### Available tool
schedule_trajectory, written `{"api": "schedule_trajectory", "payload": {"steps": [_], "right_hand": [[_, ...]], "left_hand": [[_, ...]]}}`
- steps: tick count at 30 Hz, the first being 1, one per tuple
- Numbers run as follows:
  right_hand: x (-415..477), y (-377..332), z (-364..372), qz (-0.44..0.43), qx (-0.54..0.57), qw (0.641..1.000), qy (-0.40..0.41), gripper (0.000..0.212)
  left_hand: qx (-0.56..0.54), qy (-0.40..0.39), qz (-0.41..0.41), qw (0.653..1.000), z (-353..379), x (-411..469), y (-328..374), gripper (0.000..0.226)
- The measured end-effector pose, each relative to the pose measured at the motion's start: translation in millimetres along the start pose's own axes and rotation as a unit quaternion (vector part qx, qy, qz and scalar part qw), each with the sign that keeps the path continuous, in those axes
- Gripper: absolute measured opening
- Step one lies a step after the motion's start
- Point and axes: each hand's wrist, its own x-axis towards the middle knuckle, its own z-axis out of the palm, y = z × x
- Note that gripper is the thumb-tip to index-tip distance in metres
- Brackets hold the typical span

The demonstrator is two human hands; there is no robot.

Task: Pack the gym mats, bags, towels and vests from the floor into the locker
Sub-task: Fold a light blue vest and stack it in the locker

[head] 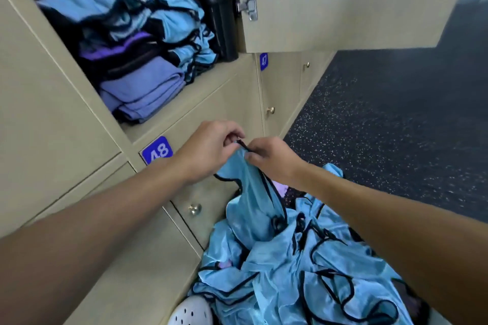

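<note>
We pinch one vest with left hand and right hand; locker part-filled, pile remains on floor.

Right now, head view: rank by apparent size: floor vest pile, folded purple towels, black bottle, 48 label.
1. floor vest pile, nearest camera, so inflated
2. folded purple towels
3. black bottle
4. 48 label

Gym locker room.
A bank of beige lockers bears blue plate 48 and plate 47, with small brass knobs; the floor is dark speckled rubber. The open locker, its door on a steel hinge, holds folded purple towels, light-blue black-trimmed vests and a black bottle; a heap of vests lies on the floor.
</note>
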Motion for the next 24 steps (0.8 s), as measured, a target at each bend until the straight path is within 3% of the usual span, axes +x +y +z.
{"api": "schedule_trajectory", "payload": {"steps": [4, 7, 11, 15, 19, 22, 24], "right_hand": [[-26.3, -64.7, -42.5, -0.056, 0.004, 0.998, 0.021, 0.039], [-49.4, -104.8, -71.9, -0.094, 0.005, 0.994, 0.054, 0.043], [-80.5, -140.6, -102.4, -0.107, 0.029, 0.99, 0.088, 0.041], [-100.0, -159.1, -121.8, -0.109, 0.087, 0.979, 0.146, 0.036], [-105.9, -161.3, -127.3, -0.096, 0.147, 0.969, 0.172, 0.032], [-101.1, -153.1, -125.1, -0.078, 0.144, 0.973, 0.163, 0.033], [-96.1, -146.6, -123.9, -0.066, 0.135, 0.976, 0.155, 0.032]], "left_hand": [[-0.044, 0.086, 0.009, 0.995, -47.4, -6.9, 46.2, 0.022], [-0.102, 0.097, -0.02, 0.99, -73.8, -14.3, 78.2, 0.036], [-0.158, 0.094, -0.005, 0.983, -103.3, -32.6, 115.7, 0.009], [-0.204, 0.159, 0.015, 0.966, -121.1, -42.5, 147.1, 0.01], [-0.261, 0.112, 0.047, 0.958, -126.6, -50.9, 164.4, 0.031], [-0.261, 0.095, 0.065, 0.958, -124.3, -51.7, 160.1, 0.019], [-0.255, 0.094, 0.039, 0.962, -119.1, -47.6, 156.4, 0.024]]}}
